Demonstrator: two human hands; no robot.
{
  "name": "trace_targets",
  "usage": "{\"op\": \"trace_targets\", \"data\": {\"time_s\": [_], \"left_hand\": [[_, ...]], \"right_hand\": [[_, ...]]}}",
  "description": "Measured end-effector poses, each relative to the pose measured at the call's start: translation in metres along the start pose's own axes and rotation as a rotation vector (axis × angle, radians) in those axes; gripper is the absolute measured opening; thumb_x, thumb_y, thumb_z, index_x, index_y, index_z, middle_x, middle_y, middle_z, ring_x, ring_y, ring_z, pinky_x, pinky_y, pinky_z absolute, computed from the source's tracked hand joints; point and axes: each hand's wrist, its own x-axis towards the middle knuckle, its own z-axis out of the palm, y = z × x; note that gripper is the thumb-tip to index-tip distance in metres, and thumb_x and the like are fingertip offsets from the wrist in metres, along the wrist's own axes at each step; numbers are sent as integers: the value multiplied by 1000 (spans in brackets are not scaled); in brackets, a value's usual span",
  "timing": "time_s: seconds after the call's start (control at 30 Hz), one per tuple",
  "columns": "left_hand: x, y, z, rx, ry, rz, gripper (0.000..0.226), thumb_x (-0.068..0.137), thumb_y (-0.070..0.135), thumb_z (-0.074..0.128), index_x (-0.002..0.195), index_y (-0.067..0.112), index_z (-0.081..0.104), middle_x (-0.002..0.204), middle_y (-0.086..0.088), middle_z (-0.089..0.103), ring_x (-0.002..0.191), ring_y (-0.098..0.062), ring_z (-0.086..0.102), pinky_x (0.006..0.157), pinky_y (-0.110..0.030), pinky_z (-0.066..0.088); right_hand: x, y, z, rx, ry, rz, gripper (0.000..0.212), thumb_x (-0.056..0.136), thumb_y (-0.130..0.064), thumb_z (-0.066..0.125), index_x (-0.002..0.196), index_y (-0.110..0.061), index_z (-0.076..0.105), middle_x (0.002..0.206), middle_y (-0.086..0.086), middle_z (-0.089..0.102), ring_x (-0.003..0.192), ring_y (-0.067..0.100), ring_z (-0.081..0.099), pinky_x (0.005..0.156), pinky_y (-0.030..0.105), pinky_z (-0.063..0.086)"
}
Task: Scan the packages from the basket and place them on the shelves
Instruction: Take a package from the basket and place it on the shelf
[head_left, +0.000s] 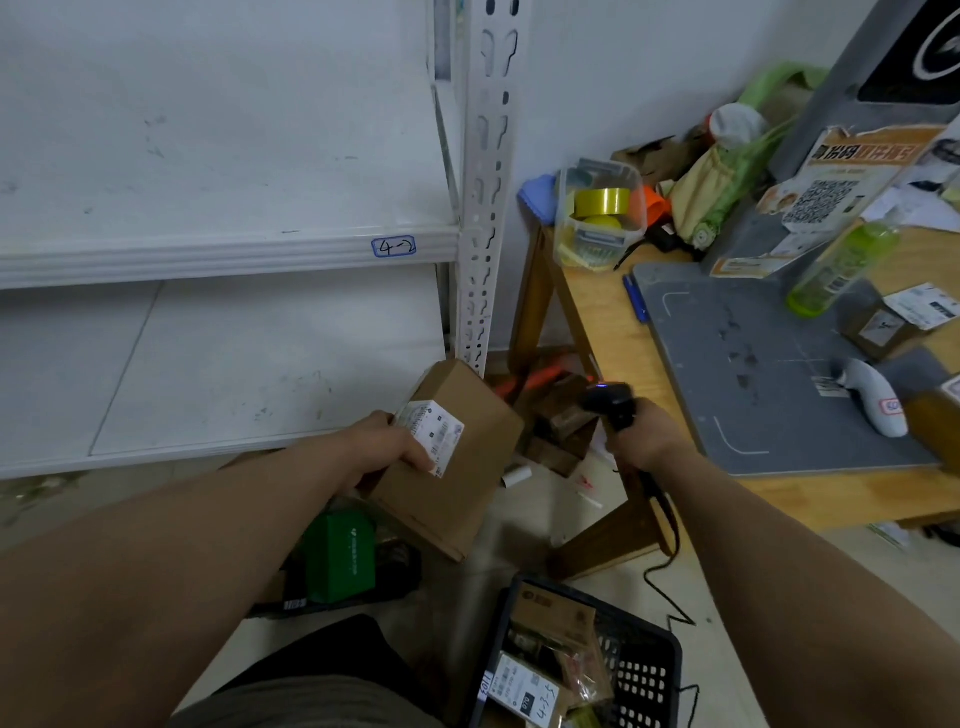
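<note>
Box (457, 488) in my left hand (387, 447), scanner (613, 408) in my right hand (644, 439).
Left fingers curl round the box's labelled edge, just off the lower shelf (208, 374); right hand's wrapped tight round the scanner. The basket (670, 652) sits on the floor below, packages inside.

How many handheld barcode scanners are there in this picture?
2. The black scanner is gripped in the right hand; the white scanner lies on the grey mat on the wooden table. More could be hidden among the clutter.
</note>
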Motion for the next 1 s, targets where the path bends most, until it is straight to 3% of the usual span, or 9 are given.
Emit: {"op": "trace_targets", "data": {"time_s": [0.13,0.27,0.43,0.6,0.7,0.77,0.83,0.9,1.0], "left_hand": [[2,16,12,-30,-45,29,88,56,20,89,135,16,51,115,-10,69,99,-32,68,72,-38,59],[13,25,19,-44,-72,47,104,37,30,92,134,19,54,116,-8,72,104,-33,68,91,-49,58],[10,33,22,-62,-74,50,69,67,16,87,130,17,57,116,-9,71,106,-34,66,98,-50,54],[11,30,16,-91,-69,60,52,74,12,83,122,17,63,112,-9,73,106,-34,67,100,-51,53],[10,28,11,-111,-69,67,47,75,10,82,118,17,64,110,-9,74,104,-35,68,100,-51,53],[9,25,6,-118,-67,72,49,75,10,82,120,16,64,111,-9,74,105,-35,68,100,-51,53],[5,21,0,-120,-79,81,53,74,9,82,123,16,64,111,-10,74,105,-35,67,100,-52,52],[-1,16,-8,-120,-75,90,58,74,6,81,126,16,58,115,-9,71,108,-35,64,100,-52,51],[-11,1,-30,-139,-21,109,78,69,-1,83,130,27,42,121,-8,63,111,-34,59,99,-52,51]], "right_hand": [[21,33,-15,-118,169,151,16,91,1,57,105,-7,57,82,8,55,85,26,59,74,38,51],[31,54,-18,-134,218,182,24,92,2,56,115,-6,58,91,12,61,89,29,63,76,40,53],[39,64,-9,-91,217,248,25,97,-10,55,121,-7,56,92,13,61,76,24,59,65,38,49],[33,56,-5,-44,286,296,45,94,-8,59,135,-7,41,116,21,60,104,38,62,87,52,55],[26,36,-10,-244,416,164,52,88,-14,68,132,-8,41,130,23,50,121,41,51,103,52,44],[21,17,-11,-265,456,22,54,85,-19,70,132,-11,44,130,20,49,122,39,49,105,51,43],[17,-8,-7,-94,303,-71,50,87,-19,69,132,-17,48,126,14,54,114,33,55,97,49,50],[8,-38,2,172,-4,-68,46,89,-16,68,130,-23,49,125,7,56,109,26,57,90,44,54],[-8,-86,22,294,-342,-71,50,88,-8,69,131,-27,51,134,0,52,119,27,54,88,39,54]]}}
